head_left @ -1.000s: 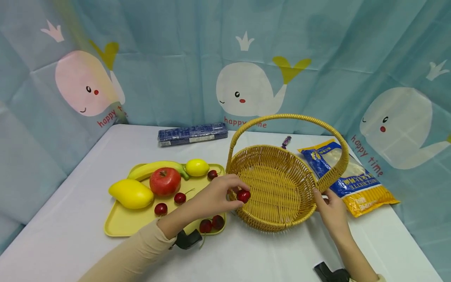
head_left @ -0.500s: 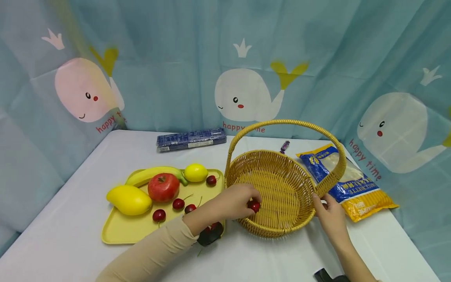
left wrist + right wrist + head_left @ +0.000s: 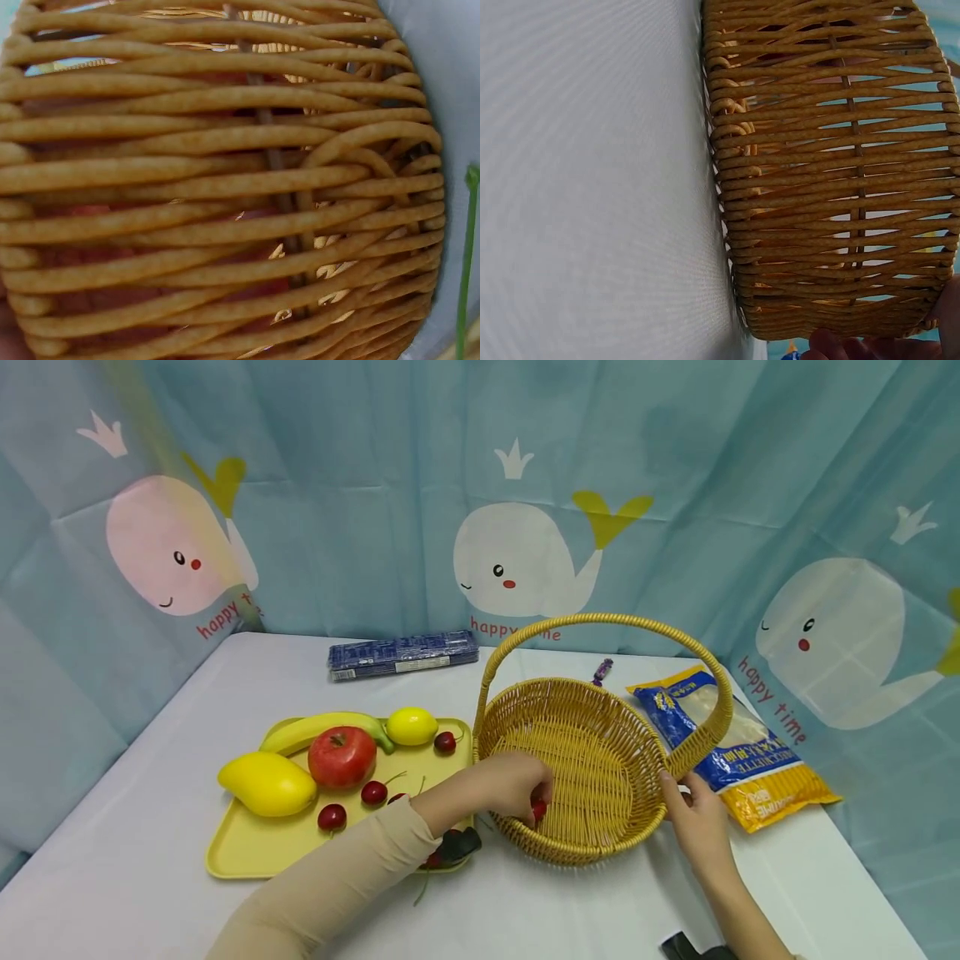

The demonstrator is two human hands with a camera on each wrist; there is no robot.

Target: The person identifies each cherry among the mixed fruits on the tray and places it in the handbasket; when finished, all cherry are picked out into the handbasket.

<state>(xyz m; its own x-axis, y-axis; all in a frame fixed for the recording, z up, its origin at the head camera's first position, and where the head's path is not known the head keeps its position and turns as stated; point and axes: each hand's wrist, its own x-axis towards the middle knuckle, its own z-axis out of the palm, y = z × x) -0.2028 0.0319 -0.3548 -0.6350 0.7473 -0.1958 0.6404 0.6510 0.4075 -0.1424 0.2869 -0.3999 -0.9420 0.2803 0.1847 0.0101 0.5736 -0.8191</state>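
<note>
My left hand (image 3: 517, 785) reaches over the near left rim into the yellow wicker basket (image 3: 600, 760). Its fingers pinch a red cherry (image 3: 538, 811), partly hidden by the hand, low inside the basket. The left wrist view is filled by the basket's woven wall (image 3: 225, 165), with dim red patches behind the gaps. At the basket's right side, my right hand (image 3: 701, 827) grips the rim by the foot of the handle. Its fingers (image 3: 870, 349) show at the basket's edge in the right wrist view.
A yellow tray (image 3: 240, 852) on the left bears a mango (image 3: 267, 785), pomegranate (image 3: 342, 757), banana (image 3: 322, 728), lemon (image 3: 412, 726) and several cherries. Behind lie a blue packet (image 3: 401, 655) and a purple-wrapped candy (image 3: 602, 671). A blue-yellow bag (image 3: 735, 747) lies right of the basket.
My left hand has moved right and down, carrying the cherry from above the basket's left rim to inside the basket. The right hand keeps its hold on the rim.
</note>
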